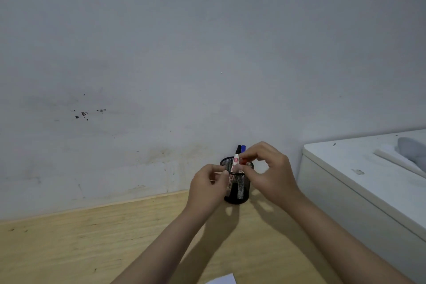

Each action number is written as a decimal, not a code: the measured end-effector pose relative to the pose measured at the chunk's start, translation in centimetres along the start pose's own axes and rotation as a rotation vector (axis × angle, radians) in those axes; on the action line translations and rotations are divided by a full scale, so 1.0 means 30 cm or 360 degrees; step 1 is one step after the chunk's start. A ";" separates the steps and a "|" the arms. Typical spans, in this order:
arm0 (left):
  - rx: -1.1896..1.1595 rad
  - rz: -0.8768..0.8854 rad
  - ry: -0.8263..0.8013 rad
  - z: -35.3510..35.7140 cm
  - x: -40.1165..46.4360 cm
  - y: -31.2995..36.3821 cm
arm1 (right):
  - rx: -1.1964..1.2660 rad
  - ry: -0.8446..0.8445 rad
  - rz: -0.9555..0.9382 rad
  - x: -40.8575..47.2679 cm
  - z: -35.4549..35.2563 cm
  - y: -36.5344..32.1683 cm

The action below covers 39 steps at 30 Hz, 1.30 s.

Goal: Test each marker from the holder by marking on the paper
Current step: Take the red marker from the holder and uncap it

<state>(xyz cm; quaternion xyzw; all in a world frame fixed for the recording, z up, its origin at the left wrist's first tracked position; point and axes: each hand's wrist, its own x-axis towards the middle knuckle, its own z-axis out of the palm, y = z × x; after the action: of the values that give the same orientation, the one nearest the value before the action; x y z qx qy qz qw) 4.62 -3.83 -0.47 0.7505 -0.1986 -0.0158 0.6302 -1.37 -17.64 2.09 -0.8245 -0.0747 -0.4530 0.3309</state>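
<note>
From the head camera, a black wire-mesh cylindrical holder (237, 182) stood on the pale wooden table (92, 242) by the wall. The left hand (208, 189) steadied it; the right hand (265, 168) pinched a red-capped white marker (235, 161) above the rim. Black-capped and blue-capped markers (241, 148) remained inside. The white paper corner (224, 280) looked unmarked, so testing seemed barely begun.

wall (207, 53) behind holder (239, 191), cabinet (345, 191) right

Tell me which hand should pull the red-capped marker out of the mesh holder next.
Right hand, probably. Its fingers are already pinched at the red-capped marker above the mesh holder rim. The left hand sits lower against the holder's side, better placed to steady it.
</note>
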 end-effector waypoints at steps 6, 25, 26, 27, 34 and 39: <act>-0.0884 -0.0379 -0.0348 -0.139 -0.235 0.125 | 0.0039 0.0139 -0.0352 -0.237 -0.043 -0.229; -0.0341 -0.0026 -0.0006 -0.396 -0.818 0.051 | 0.0880 -0.0211 0.0993 -0.560 0.049 -0.682; -0.0323 -0.0030 0.0002 -0.398 -0.835 0.040 | 0.0929 -0.0159 0.1000 -0.569 0.049 -0.693; -0.0292 -0.0039 0.0017 -0.401 -0.852 0.027 | 0.0976 -0.0082 0.1019 -0.576 0.046 -0.701; -0.0278 -0.0071 0.0101 -0.401 -0.931 -0.024 | 0.1136 -0.0081 0.1109 -0.632 0.042 -0.719; -0.0233 -0.0015 0.0068 -0.388 -0.935 -0.010 | 0.0979 -0.0187 0.1031 -0.651 0.053 -0.725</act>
<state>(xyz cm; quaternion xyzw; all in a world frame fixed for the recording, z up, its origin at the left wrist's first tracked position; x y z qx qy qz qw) -17.95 16.07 -4.71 0.7035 -0.1797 -0.0173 0.6874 -20.77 3.51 -3.66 -0.6929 0.0374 -0.2351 0.6806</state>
